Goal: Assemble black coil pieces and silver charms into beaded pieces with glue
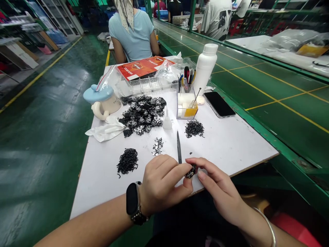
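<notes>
Near the table's front edge, my left hand [164, 180] pinches a small black part with shiny metal on it [190, 172] between thumb and index finger. My right hand [222, 190] has its thumb and index finger closed about the other side of the same part. Just beyond my fingers lie black tweezers [179, 147], tips pointing away. Small silver pieces [157, 146] are heaped left of the tweezers. Two piles of short black curved pieces flank them, a left pile [128, 160] and a right pile [194, 128]. Behind is a large heap of black-and-silver parts [144, 113].
A small white dropper bottle [167, 121] stands by the large heap. Farther back are a lidded mug [106, 103], crumpled tissue [105, 130], a clear tool box [187, 106], a white bottle [205, 67] and a phone [219, 104]. A person in blue [135, 34] sits ahead.
</notes>
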`<state>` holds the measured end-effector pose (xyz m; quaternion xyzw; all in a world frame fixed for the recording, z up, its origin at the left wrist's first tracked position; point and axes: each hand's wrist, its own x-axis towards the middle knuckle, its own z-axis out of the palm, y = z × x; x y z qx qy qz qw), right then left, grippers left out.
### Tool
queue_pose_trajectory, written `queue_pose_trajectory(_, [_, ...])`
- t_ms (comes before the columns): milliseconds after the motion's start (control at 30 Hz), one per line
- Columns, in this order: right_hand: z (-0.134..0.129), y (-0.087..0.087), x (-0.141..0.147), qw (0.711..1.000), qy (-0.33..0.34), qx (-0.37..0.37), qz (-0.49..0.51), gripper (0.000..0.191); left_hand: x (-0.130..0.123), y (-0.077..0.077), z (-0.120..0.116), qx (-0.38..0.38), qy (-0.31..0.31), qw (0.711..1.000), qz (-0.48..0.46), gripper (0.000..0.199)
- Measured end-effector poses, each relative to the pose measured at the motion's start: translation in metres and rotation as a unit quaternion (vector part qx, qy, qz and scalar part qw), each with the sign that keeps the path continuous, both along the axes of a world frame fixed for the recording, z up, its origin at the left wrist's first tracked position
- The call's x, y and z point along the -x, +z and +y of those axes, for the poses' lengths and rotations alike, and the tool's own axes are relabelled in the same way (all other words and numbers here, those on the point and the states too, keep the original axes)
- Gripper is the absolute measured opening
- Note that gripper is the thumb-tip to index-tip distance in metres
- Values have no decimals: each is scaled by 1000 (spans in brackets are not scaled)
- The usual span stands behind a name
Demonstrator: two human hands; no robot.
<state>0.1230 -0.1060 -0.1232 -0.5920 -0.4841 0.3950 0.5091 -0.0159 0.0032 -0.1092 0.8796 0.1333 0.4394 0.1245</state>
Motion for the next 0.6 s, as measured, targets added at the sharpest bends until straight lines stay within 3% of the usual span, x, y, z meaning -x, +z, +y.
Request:
queue_pose_trajectory(167, [3, -3, -1, 999, 1, -33, -13, 24, 0, 2, -2, 51, -19, 998, -12, 20])
queue_pose_trajectory(233, [5, -3, -3, 999, 7, -41, -25, 21, 0, 5, -3, 130, -34, 991, -12, 20])
queue_pose_trajectory(300, [5, -3, -6, 998, 13, -47, -35, 15, 0, 8, -3, 267, -61, 962, 1, 18])
queue_pose_trajectory(367, [6, -2, -9, 998, 14, -50, -40, 13, -1, 10, -2, 437, -96, 894, 21, 14])
queue_pose_trajectory(467, [6, -1, -11, 999, 2, -34, -33, 17, -3, 10, 0, 641, -146, 753, 26, 14])
queue_pose_trajectory(533, [8, 0, -11, 1000, -4, -13, -17, 21, -5, 8, 1, 719, -165, 675, 11, 16])
queue_pose_trajectory(600, [10, 1, -10, 1000, -4, 3, 1, 25, -7, 7, 2, 765, -170, 622, -3, 18])
